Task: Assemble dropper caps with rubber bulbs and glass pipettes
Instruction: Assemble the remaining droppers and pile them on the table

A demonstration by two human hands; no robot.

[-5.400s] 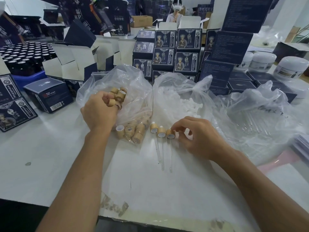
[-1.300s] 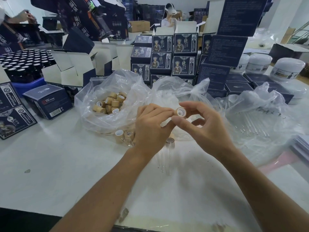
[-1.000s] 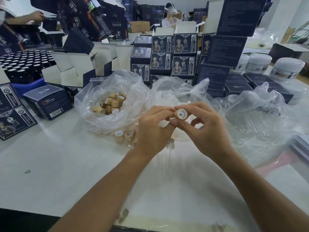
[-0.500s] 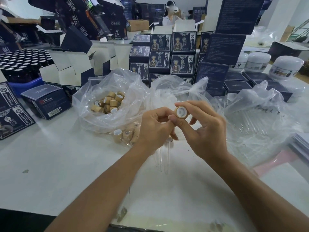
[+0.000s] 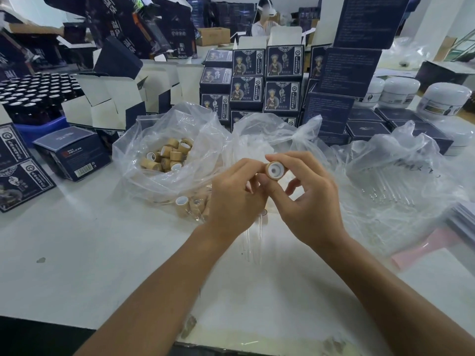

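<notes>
My right hand (image 5: 305,199) pinches a bamboo-coloured dropper cap (image 5: 275,170) between thumb and forefinger, its white inner opening facing me. My left hand (image 5: 231,196) closes on the cap's far side with curled fingers; what it holds there is hidden. A clear bag (image 5: 144,140) to the left holds several loose caps (image 5: 167,155). The middle bag (image 5: 257,140) holds white rubber bulbs. Glass pipettes (image 5: 390,186) lie in the right bag. Finished droppers (image 5: 254,235) lie on the table under my hands, partly hidden.
A few caps (image 5: 189,205) lie in the bag's lower fold near my left hand. Dark printed boxes (image 5: 267,80) stack behind the bags, white jars (image 5: 444,101) at the right, dark bottles (image 5: 33,96) in a blue tray at the far left. A person sits in the background.
Both hands have left the bags and come together above the table; over the last second they turned the cap slightly and shifted it a little to the right.
</notes>
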